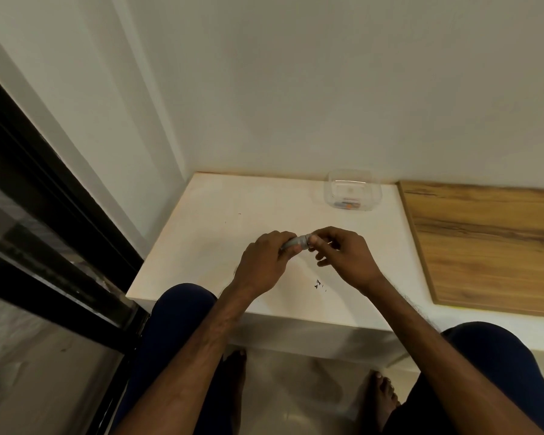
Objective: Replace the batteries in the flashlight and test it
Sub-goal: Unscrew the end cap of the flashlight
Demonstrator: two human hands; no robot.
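Curled tight round the barrel of the small grey flashlight [296, 243]: fingers [291, 252] of the left hand [264, 262]. Pinching its right end: thumb and fingertips of the right hand [343, 255], lower fingers loosely spread. Held between both hands over the white table [208, 233]. Farther back by the wall, a clear container [333, 183] with batteries [347, 206] inside; to the right, a wood panel [490, 243]

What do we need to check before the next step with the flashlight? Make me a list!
1. Left hand grips the flashlight body: ok.
2. Right hand pinches the flashlight's end: ok.
3. Flashlight is over the table, so dropped parts land there: ok.
4. Clear container stands at the table's back: ok.
5. Small things inside it are fresh batteries: cannot tell.
6. Flashlight already unscrewed: cannot tell.
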